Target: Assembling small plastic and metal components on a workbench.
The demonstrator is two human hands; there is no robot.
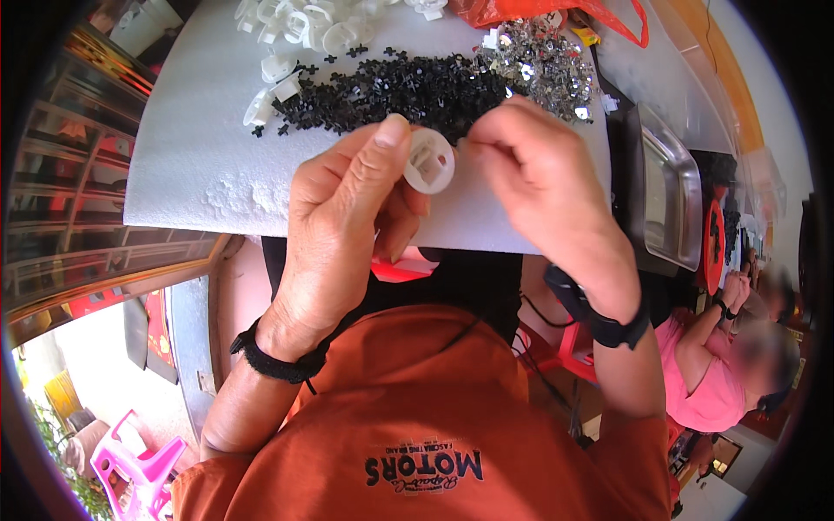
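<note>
Left hand (pixel 339 191) gripping, white disc (pixel 441 175) jutting past thumb (pixel 380 152), right hand (pixel 552 169) beside

Left hand (pixel 343 195): white disc (pixel 430 161), held. Right hand (pixel 552 174): just right of disc, fingers (pixel 499 128) bent. Surface (pixel 195 130), far side: black pieces (pixel 408 91), centre; metal pieces (pixel 552 74), right; white parts (pixel 339 36), left.

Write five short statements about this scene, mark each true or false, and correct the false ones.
1. The left hand holds a round white part. True.
2. Shiny metal pieces lie to the right of the small black pieces. True.
3. The small black pieces sit inside a metal tray. False: they lie loose on the white work surface.
4. The right hand wears a white glove. False: it is bare, with a black band at the wrist.
5. The round white part is upper-left of the small black pieces in the picture. False: it is below them.
</note>
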